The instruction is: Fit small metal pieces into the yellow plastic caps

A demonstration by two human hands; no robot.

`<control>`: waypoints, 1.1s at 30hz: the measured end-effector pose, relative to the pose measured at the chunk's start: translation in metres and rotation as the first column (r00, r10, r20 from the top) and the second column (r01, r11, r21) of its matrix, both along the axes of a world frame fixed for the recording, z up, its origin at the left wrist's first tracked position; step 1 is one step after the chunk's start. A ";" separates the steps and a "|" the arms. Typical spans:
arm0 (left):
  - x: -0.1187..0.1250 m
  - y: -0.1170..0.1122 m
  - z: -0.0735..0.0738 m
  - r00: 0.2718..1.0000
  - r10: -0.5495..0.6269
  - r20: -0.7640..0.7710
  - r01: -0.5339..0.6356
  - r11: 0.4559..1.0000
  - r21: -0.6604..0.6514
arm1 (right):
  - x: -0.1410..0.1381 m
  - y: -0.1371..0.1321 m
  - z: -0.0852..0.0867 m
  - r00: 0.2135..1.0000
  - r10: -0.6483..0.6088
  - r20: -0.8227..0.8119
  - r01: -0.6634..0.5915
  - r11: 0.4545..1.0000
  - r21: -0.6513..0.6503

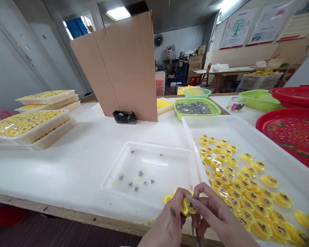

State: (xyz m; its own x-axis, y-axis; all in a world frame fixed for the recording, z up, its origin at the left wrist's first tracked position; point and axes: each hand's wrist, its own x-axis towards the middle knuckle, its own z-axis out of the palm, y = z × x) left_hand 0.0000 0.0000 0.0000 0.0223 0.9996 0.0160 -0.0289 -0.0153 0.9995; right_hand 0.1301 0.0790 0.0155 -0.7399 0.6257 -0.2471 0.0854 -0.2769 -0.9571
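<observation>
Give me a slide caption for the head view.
Left hand and right hand pinch yellow caps in front of a small tray and a large tray of loose caps.

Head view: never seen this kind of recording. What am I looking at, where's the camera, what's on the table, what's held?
There is no machine here. A person works with bare hands, and the single picture comes from a camera worn on their head, looking forward and down. At the bottom edge are the left hand and the right hand, both pinching small yellow pieces between their fingertips. Under them is a white table. On it sit a clear tray with a few tiny grey parts and, to the right, a large white tray full of loose yellow pieces. Behind are a green basket of silvery parts and a cardboard screen. Stacked trays stand at left, red trays at right.
</observation>
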 end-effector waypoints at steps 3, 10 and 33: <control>0.003 0.001 0.004 0.997 0.062 -0.037 -0.062 0.998 -0.007 | -0.003 -0.003 -0.001 0.999 -0.041 -0.008 0.042 0.999 0.017; 0.009 0.002 -0.004 0.999 0.039 0.032 -0.036 0.997 -0.073 | -0.005 -0.013 -0.003 0.992 -0.097 -0.085 0.096 0.995 -0.011; 0.018 0.001 0.002 0.980 0.156 -0.126 -0.170 0.979 -0.108 | -0.010 -0.030 -0.025 0.907 -0.416 -0.058 0.419 0.907 0.049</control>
